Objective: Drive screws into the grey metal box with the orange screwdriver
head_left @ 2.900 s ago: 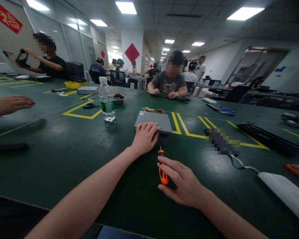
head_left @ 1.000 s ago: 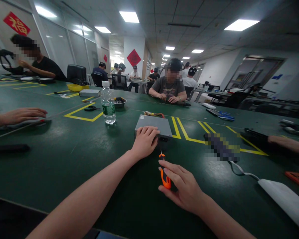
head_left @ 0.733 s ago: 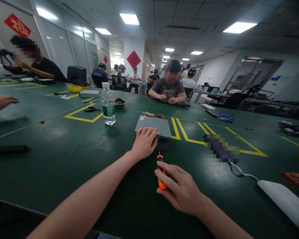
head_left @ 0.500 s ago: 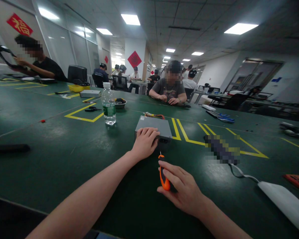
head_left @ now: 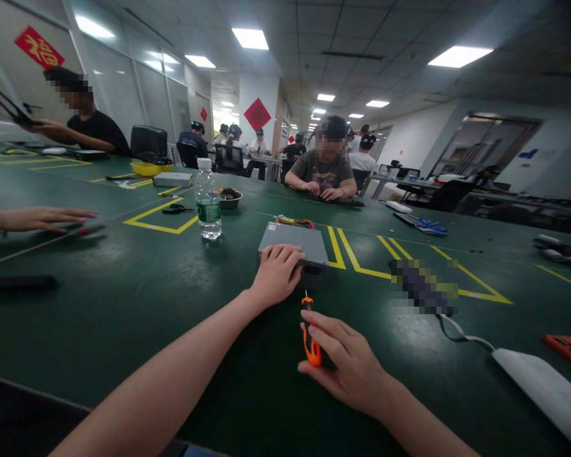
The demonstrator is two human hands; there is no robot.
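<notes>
A grey metal power supply unit (head_left: 292,240) lies on the green table in front of me, its bundle of coloured wires (head_left: 295,221) at the far side. My left hand (head_left: 278,270) is laid over its near edge, fingers across the top and thumb at the front face, holding it. Between the fingertips and thumb of my right hand (head_left: 347,355) is an orange and black screwdriver (head_left: 311,339). Its thin shaft points away from me at the unit's near face; whether the tip touches is too small to tell.
A water bottle (head_left: 208,203) stands left of the unit, by a metal bowl (head_left: 230,198). To the right are a blurred-out dark object (head_left: 423,285), a white device with a cable (head_left: 537,387) and blue-handled pliers (head_left: 426,222). Another person's hand (head_left: 42,220) reaches in from the left.
Another person's hand has come in at the left, over the small red piece. The screwdriver has turned slightly in my right fingers. My left hand and the power supply unit stay put.
</notes>
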